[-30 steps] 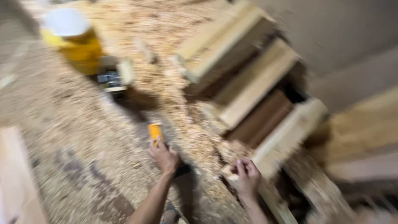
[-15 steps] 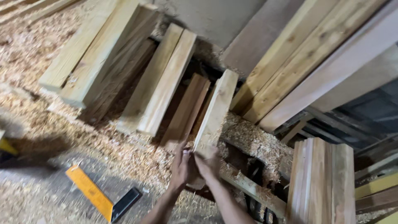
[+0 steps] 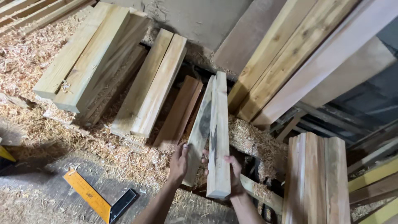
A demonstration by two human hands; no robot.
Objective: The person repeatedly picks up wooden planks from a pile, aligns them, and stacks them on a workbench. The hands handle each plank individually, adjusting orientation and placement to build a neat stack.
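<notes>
Both hands grip short lengths of pale timber at the near end of a pile of offcuts. The left hand (image 3: 179, 161) is closed around the lower end of a thin grey-streaked board (image 3: 200, 128), fingers wrapped over its edge. The right hand (image 3: 233, 172) curls around the lower end of a thicker square-edged block (image 3: 218, 137), thumb on its right side and fingertips showing on the left. The two pieces stand side by side, touching along their length, tilted up and away from the person. Just left of the block lies a reddish-brown plank (image 3: 179, 112), and left of that a pair of pale planks (image 3: 151, 85) lying together, then a stack of longer pale beams (image 3: 89, 58). Right of the block, long boards (image 3: 290, 54) lean against the wall, with a bundle of upright short planks (image 3: 317, 178) nearer the person. Wood shavings (image 3: 37, 124) cover the floor left of the block, where an orange-and-black try square (image 3: 97, 201) lies flat.
</notes>
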